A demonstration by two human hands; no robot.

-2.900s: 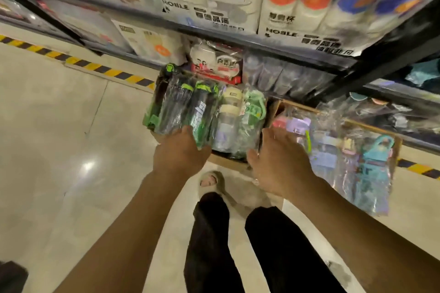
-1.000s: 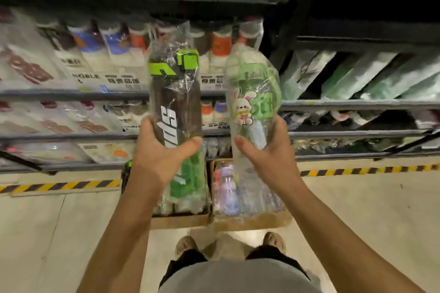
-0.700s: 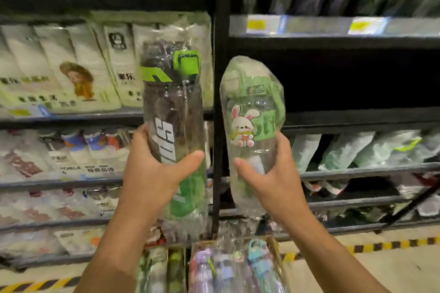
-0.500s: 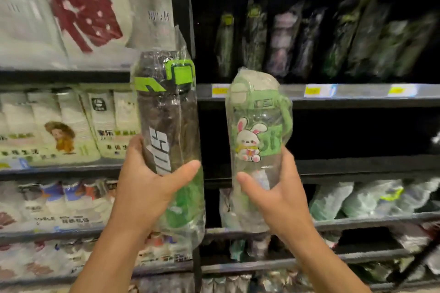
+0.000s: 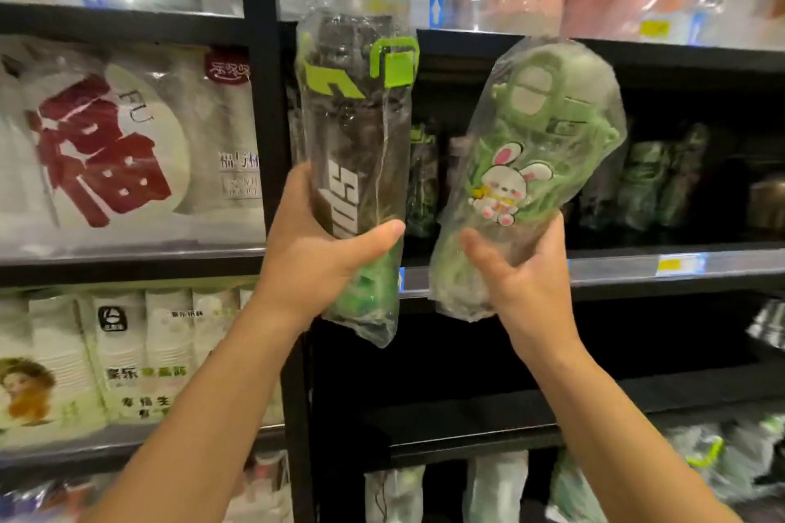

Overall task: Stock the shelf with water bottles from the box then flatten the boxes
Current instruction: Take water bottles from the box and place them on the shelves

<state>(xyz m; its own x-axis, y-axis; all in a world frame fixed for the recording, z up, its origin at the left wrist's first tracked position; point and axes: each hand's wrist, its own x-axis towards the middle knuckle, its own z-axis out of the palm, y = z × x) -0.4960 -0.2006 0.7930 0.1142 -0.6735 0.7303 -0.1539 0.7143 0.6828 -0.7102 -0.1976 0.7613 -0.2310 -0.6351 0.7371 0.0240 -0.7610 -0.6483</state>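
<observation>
My left hand (image 5: 316, 255) gripped the dark bottle (image 5: 354, 166) upright; my right hand (image 5: 520, 276) clasped the tilted bunny bottle (image 5: 531, 166), both before the shelf edge (image 5: 616, 268), dark open room behind.

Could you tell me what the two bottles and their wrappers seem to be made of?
Dark bottle: apparently smoky see-through plastic with matte lime clasp. Bunny bottle: pale green, likely plastic, glossy sticker. Wrappers: thin clear film, judging by wrinkles and glare.

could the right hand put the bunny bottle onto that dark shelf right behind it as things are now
Probably yes. The right hand holds the bunny bottle just in front of the dark shelf, and nothing stands between them.
</observation>
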